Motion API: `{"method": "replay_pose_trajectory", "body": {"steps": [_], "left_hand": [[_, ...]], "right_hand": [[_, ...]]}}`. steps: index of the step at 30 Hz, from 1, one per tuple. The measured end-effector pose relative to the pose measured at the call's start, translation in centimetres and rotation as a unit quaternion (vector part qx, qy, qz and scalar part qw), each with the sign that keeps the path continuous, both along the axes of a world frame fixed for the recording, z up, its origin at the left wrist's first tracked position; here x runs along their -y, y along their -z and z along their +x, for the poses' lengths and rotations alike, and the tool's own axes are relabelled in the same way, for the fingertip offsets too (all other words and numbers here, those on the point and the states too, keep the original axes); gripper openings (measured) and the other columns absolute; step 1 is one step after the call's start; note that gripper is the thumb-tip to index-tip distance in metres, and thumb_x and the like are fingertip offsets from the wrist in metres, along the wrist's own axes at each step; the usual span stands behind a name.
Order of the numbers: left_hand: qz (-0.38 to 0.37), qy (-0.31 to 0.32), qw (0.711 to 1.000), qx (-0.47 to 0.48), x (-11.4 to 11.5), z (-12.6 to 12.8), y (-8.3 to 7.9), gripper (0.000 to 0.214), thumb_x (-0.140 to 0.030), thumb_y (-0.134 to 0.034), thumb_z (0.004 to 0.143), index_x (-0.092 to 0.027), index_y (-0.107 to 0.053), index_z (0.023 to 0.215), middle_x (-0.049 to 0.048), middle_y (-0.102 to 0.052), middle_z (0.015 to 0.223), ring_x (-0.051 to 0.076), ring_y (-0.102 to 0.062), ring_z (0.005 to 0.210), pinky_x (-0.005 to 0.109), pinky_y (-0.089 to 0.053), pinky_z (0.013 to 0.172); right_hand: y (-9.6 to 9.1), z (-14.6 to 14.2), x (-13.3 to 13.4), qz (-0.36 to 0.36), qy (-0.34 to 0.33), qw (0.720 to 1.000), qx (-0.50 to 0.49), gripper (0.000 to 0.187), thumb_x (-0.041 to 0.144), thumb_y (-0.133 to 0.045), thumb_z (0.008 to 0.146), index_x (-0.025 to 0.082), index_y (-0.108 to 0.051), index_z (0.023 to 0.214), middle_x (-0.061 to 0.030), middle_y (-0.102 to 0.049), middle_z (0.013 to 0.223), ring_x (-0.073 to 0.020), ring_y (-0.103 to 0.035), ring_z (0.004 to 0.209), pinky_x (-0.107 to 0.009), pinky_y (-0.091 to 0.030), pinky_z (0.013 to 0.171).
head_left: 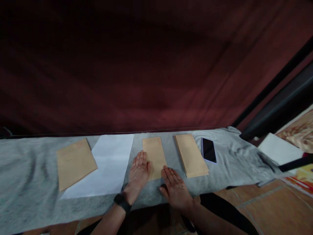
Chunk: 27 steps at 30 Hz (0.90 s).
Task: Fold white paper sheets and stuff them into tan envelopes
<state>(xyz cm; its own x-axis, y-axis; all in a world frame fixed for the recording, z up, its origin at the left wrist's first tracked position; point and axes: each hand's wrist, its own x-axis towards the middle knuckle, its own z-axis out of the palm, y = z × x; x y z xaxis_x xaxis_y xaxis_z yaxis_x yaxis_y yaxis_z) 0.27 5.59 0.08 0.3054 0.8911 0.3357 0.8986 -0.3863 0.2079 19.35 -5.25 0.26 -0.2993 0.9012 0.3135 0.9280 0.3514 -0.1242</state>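
Note:
A single brown paper envelope (154, 151) lies flat between my hands on the grey cloth. My left hand (140, 168) rests along its left edge, fingers stretched out and pointing away from me. At the lower right corner of the envelope is my right hand (174, 187), its fingers also extended and flat. Neither hand grips anything. To the right sits a stack of brown envelopes (191, 155). On the left is white paper (111, 163), with another brown envelope (75, 163) partly covering it.
A smartphone (209, 150) lies right of the stack. The grey cloth (234, 160) covers a narrow surface, with a dark red curtain (156, 81) behind it. White sheets (280, 148) and a colourful printed item (303, 178) are at the far right, near the tiled floor (274, 204).

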Motion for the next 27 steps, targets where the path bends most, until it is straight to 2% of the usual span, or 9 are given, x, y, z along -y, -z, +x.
{"method": "replay_pose_trajectory", "body": {"steps": [3,7,12,17,19,21,23,25,27], "left_hand": [[-0.016,0.009,0.998,0.059,0.2,-0.6,-0.8,0.052,-0.027,-0.038,0.094,-0.006,-0.049,0.14,0.0213,-0.057,0.141,0.03,-0.05,0.136,0.049,-0.041,0.111],[-0.101,0.009,0.979,0.175,0.5,-1.0,-1.7,0.054,-0.033,-0.043,0.09,-0.008,-0.05,0.138,0.0172,-0.069,0.121,0.03,-0.063,0.116,0.047,-0.051,0.1],[-0.233,-0.043,0.902,0.361,-0.1,-1.3,-1.7,0.07,-0.039,-0.057,0.078,-0.012,-0.045,0.141,0.012,-0.072,0.109,0.028,-0.071,0.097,0.044,-0.057,0.088],[-0.336,-0.036,0.844,0.417,-0.4,-1.3,-2.3,0.067,-0.037,-0.061,0.074,-0.013,-0.051,0.137,0.0047,-0.074,0.078,0.027,-0.073,0.079,0.04,-0.059,0.073],[-0.36,-0.029,0.81,0.462,-0.1,-1.0,-3.0,0.068,-0.038,-0.063,0.074,-0.015,-0.053,0.137,0.005,-0.075,0.08,0.028,-0.073,0.08,0.039,-0.059,0.071],[-0.385,-0.042,0.758,0.525,0.3,-0.6,-3.8,0.074,-0.039,-0.067,0.072,-0.015,-0.05,0.14,0.0067,-0.076,0.089,0.027,-0.074,0.085,0.037,-0.058,0.073],[-0.403,-0.05,0.716,0.568,0.5,0.0,-4.6,0.082,-0.041,-0.073,0.069,-0.015,-0.047,0.143,0.0087,-0.076,0.097,0.027,-0.073,0.091,0.035,-0.058,0.076],[-0.407,-0.035,0.704,0.581,0.7,0.8,-5.2,0.088,-0.046,-0.076,0.068,-0.016,-0.045,0.145,0.0102,-0.075,0.103,0.027,-0.073,0.097,0.034,-0.058,0.079],[-0.404,-0.002,0.709,0.578,0.7,1.7,-5.5,0.089,-0.055,-0.074,0.072,-0.018,-0.044,0.147,0.0124,-0.073,0.111,0.028,-0.071,0.103,0.035,-0.058,0.082]], "right_hand": [[-0.4,0.1,-0.6,-0.001,0.013,1.0,-0.013,0.054,0.042,-0.053,0.098,0.013,-0.051,0.144,-0.0132,-0.053,0.147,-0.0257,-0.052,0.133,-0.041,-0.042,0.112],[-1.1,0.1,-1.6,-0.013,0.039,0.999,-0.03,0.048,0.042,-0.055,0.098,0.017,-0.057,0.139,-0.0097,-0.058,0.143,-0.0252,-0.057,0.128,-0.041,-0.043,0.109],[-2.1,-0.7,-2.6,-0.027,0.061,0.998,-0.016,0.05,0.042,-0.059,0.096,0.016,-0.056,0.139,-0.0108,-0.059,0.141,-0.0269,-0.06,0.121,-0.041,-0.048,0.101],[-2.9,-1.0,-3.2,-0.021,0.053,0.998,-0.023,0.047,0.039,-0.061,0.094,0.02,-0.056,0.137,-0.0079,-0.061,0.14,-0.0254,-0.062,0.117,-0.038,-0.05,0.098],[-3.3,-0.8,-3.3,-0.015,0.039,0.999,-0.025,0.053,0.042,-0.062,0.094,0.02,-0.052,0.141,-0.0088,-0.058,0.143,-0.0265,-0.06,0.121,-0.04,-0.048,0.102],[-3.7,-0.6,-3.6,0.0,0.022,1.0,-0.018,0.06,0.043,-0.06,0.094,0.018,-0.045,0.147,-0.0103,-0.053,0.148,-0.0274,-0.054,0.13,-0.042,-0.044,0.109],[-4.1,-0.2,-4.0,0.019,0.012,1.0,-0.002,0.057,0.033,-0.056,0.097,0.016,-0.042,0.149,-0.0107,-0.051,0.15,-0.0251,-0.05,0.134,-0.041,-0.041,0.113],[-4.4,0.5,-4.5,0.039,0.01,0.999,0.015,0.054,0.02,-0.051,0.096,0.015,-0.043,0.149,-0.0098,-0.053,0.149,-0.0216,-0.051,0.133,-0.036,-0.041,0.114],[-5.0,1.8,-5.1,0.068,0.016,0.997,0.02,0.058,0.011,-0.05,0.092,0.016,-0.043,0.149,-0.0096,-0.053,0.148,-0.02,-0.051,0.133,-0.034,-0.041,0.114]]}}
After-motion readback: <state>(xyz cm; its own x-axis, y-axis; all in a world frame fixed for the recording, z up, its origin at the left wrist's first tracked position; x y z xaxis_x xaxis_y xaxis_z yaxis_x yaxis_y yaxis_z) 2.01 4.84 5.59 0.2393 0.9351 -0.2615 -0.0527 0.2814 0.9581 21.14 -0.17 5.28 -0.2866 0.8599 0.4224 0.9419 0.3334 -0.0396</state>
